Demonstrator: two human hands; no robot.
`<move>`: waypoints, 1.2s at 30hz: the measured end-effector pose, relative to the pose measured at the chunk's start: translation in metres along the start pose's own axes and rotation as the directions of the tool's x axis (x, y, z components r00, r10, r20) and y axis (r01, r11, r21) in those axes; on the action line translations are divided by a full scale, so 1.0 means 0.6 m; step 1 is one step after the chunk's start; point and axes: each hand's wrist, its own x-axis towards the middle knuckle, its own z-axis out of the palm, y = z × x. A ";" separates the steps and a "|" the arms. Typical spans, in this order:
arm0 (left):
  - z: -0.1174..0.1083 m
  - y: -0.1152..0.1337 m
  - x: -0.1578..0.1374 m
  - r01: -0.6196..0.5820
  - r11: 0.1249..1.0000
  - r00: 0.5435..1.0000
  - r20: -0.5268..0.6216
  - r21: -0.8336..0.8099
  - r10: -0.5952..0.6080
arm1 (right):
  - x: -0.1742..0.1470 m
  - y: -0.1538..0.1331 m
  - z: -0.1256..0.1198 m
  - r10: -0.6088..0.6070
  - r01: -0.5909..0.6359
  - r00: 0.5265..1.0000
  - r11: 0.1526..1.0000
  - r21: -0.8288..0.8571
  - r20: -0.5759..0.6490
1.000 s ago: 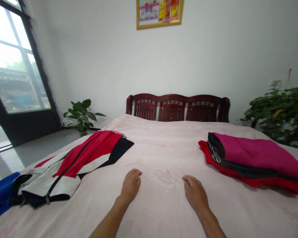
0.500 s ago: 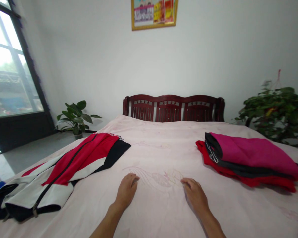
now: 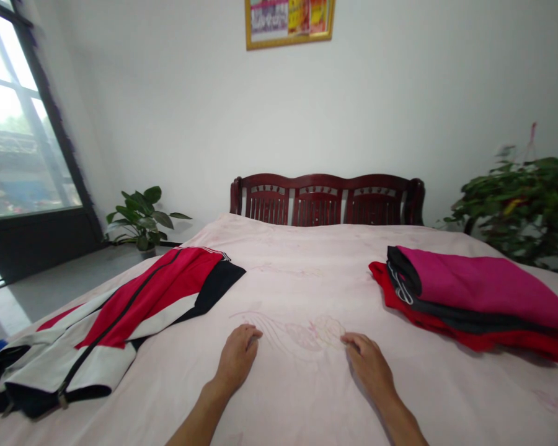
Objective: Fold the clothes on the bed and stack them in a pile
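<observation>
Little change was noted over the last second: the view has been shifted slightly, while the left hand and the right hand have been kept low over the pink cover, apart from each other. Each grip is loosely curled, fingers slackly bent, and nothing is seen to be held; whether the cover is touched cannot be told. A red, white and black jacket is laid out on the left, and a stack of folded clothes, pink uppermost, on the right. No displacement of either was found, so a pause in handling is judged.
</observation>
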 end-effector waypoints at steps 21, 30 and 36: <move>-0.185 -0.111 0.013 0.516 0.485 0.852 -0.482 0.706 -0.205 | 0.005 -0.002 -0.004 0.042 -0.042 0.999 0.999 0.015 0.007; -0.334 -0.211 -0.004 0.681 0.274 0.690 -0.471 0.679 -0.550 | 0.011 -0.003 -0.005 0.074 -0.074 0.997 0.996 0.039 -0.003; -0.378 -0.203 0.018 0.653 0.390 0.711 -0.347 0.649 -0.612 | 0.013 0.000 -0.003 0.086 -0.086 0.996 0.995 0.044 0.009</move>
